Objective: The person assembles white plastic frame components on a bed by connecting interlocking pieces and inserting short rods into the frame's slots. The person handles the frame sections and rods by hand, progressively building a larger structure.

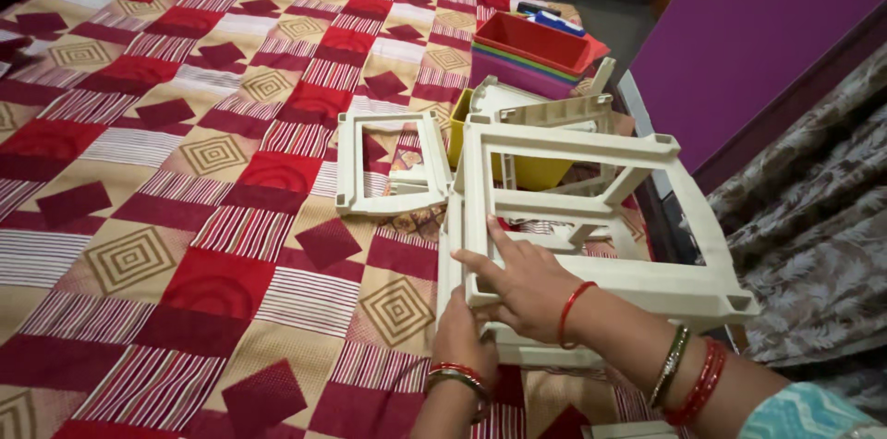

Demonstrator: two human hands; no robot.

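Head view: near the bed's right edge, the right hand (517,280) lies flat, fingers spread, on the cream plastic frame (591,217); the left hand (459,333) grips its lower corner, beside stacked coloured bins (531,51) on the patchwork bedspread (185,171)

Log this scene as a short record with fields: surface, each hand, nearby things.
surface: patchwork bedspread in red, cream and tan squares
right hand: right hand lies flat on the top cream plastic frame, fingers spread
left hand: left hand grips the lower left edge of the frame stack
nearby frame: separate cream square frame lying flat to the left
bins: nested coloured bins, red on top, behind the frames
yellow bin: yellow bin partly hidden by frames
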